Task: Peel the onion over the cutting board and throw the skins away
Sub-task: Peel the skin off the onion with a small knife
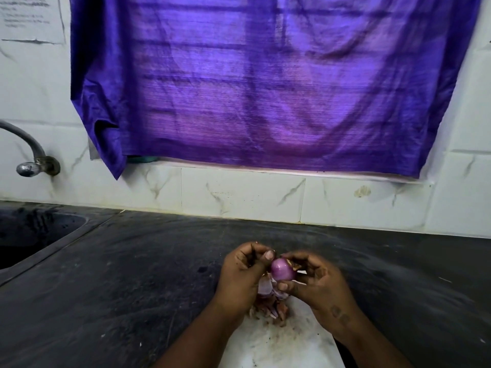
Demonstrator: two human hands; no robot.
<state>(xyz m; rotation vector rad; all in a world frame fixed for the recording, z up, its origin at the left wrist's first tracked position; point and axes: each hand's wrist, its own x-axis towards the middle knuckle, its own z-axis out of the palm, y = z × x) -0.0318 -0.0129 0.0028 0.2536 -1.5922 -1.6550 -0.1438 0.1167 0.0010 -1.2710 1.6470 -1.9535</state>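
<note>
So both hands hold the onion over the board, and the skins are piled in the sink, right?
No. The skins lie on the board, not in the sink, as the head view shows. The left hand and right hand do hold the onion over the board.

Bare forearms (191,341), with two round marks (340,316) behind the right hand (316,282).

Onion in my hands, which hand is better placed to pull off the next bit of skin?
Probably the left hand: its thumb and curled fingers pinch at the top of the onion, while the right hand cradles it above the skins on the cutting board.
</note>
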